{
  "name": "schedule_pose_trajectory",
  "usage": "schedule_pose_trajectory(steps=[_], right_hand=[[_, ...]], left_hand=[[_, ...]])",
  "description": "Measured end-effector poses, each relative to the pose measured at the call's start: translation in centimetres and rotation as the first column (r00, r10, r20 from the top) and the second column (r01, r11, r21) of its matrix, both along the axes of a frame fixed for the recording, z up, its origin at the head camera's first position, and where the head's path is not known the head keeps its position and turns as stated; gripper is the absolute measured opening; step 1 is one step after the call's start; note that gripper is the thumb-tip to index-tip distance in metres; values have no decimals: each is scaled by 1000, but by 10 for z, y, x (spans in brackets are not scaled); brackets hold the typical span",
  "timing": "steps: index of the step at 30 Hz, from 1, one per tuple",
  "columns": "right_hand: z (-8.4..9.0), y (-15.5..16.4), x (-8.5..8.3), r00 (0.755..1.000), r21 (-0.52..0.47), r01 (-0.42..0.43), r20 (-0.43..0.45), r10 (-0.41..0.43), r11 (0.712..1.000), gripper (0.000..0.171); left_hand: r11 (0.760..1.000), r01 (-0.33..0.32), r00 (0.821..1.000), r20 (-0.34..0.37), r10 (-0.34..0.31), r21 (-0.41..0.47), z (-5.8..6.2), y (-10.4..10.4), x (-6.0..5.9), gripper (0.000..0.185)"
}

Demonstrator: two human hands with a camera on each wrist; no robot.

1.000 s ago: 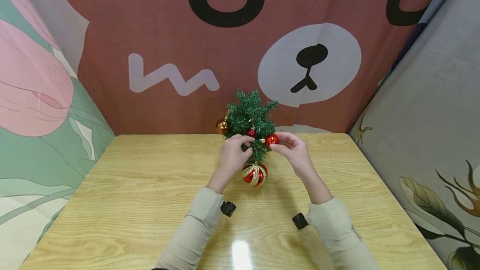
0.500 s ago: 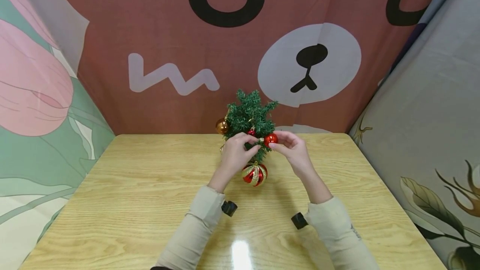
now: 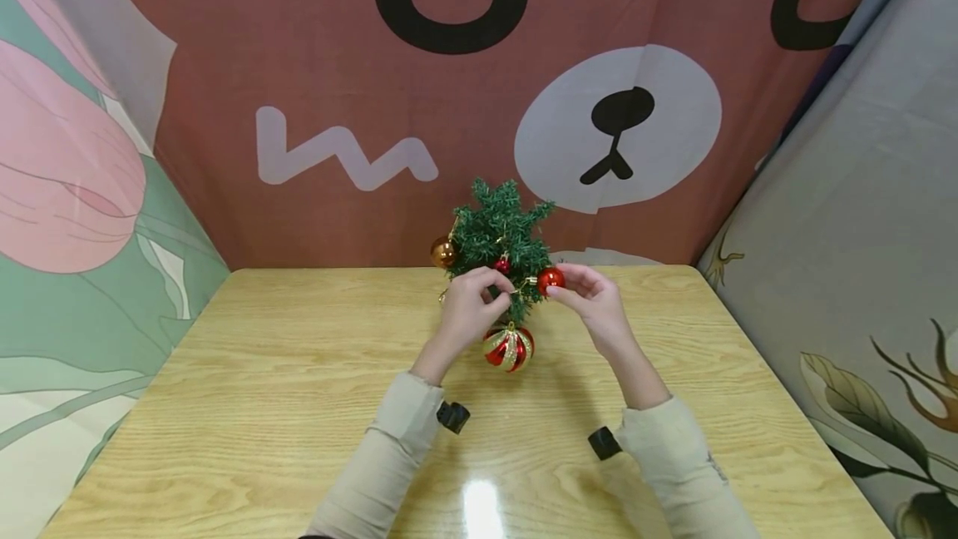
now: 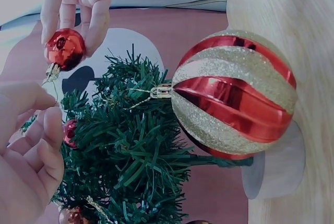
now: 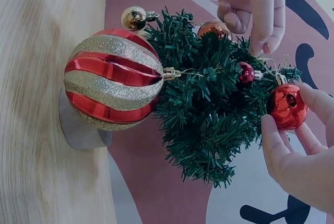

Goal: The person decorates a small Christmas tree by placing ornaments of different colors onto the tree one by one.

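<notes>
A small green Christmas tree point(image 3: 500, 241) stands at the far middle of the wooden table point(image 3: 262, 406). My right hand point(image 3: 563, 286) pinches a small red ball point(image 3: 550, 279) at the tree's right side; the right wrist view shows the red ball point(image 5: 287, 106) between thumb and fingers. My left hand point(image 3: 496, 288) is curled in front of the branches and seems to pinch the ball's thin gold hanging string point(image 4: 54, 85). A large red and gold striped ball point(image 3: 509, 347) hangs low on the tree. A gold ball point(image 3: 443, 253) and a tiny red ball point(image 3: 501, 264) hang higher up.
A printed cloth backdrop point(image 3: 449, 106) rises right behind the tree and cloth walls close both sides. The tree stands on a round pale base point(image 4: 274, 166). Bare wooden table lies between me and the tree.
My right hand has drawn the red ball slightly to the right, away from my left hand. The left hand stays at the branches.
</notes>
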State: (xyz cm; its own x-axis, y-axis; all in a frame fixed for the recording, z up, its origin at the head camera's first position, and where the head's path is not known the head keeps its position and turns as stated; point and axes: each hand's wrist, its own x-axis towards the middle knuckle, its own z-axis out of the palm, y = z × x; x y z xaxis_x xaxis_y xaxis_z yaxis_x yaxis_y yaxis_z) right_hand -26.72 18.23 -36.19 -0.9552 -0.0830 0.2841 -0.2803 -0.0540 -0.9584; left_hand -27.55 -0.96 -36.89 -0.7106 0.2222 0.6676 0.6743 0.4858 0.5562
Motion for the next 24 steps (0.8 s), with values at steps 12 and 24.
schedule_pose_trajectory(steps=[12, 24], right_hand=[[-6, 1, 1, 996, 16, -17, -83, 18, 1000, 35], [-10, -2, -3, 994, 31, -33, -104, 36, 999, 33]], left_hand=[[955, -48, 996, -89, 23, -293, 0, -5, 2, 17], [903, -218, 960, -249, 129, -371, 0, -4, 1, 18]])
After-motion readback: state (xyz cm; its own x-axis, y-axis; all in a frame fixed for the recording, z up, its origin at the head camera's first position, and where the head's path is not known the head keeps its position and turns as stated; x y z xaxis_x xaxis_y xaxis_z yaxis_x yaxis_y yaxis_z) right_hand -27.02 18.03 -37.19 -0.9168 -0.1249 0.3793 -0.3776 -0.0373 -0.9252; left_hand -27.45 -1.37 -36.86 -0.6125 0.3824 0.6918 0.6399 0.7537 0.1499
